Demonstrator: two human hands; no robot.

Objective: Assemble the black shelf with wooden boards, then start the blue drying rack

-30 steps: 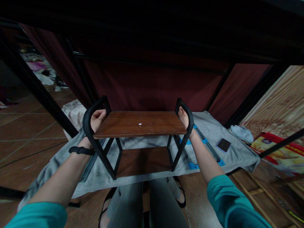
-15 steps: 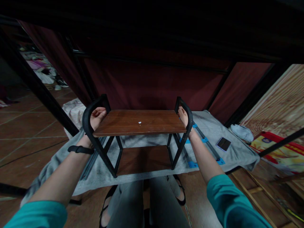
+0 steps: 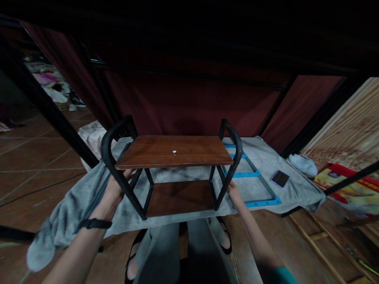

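A two-tier shelf rack with black tube frame and brown wood-look boards stands in front of me; its upper board (image 3: 174,152) bears a small white mark, and its lower board (image 3: 180,197) lies close to the grey cloth. My left hand (image 3: 115,191) is at the rack's left side frame, below the upper board, its fingers partly hidden behind the slanting leg. My right hand (image 3: 233,193) is at the right side frame, with its fingertips hidden by the leg. Whether either hand grips the tube cannot be made out. Blue-cornered grey frames (image 3: 251,174) lie right of the rack.
Grey cloth (image 3: 251,146) covers the low surface under the rack. A phone (image 3: 280,178) lies on it at the right. Dark posts stand on both sides, with a maroon curtain (image 3: 189,106) behind. A red-yellow box (image 3: 346,185) and wooden slats (image 3: 319,236) are at the right.
Both hands have left the curved upper handles and moved down and toward me to the lower side frames. The rack stays in place.
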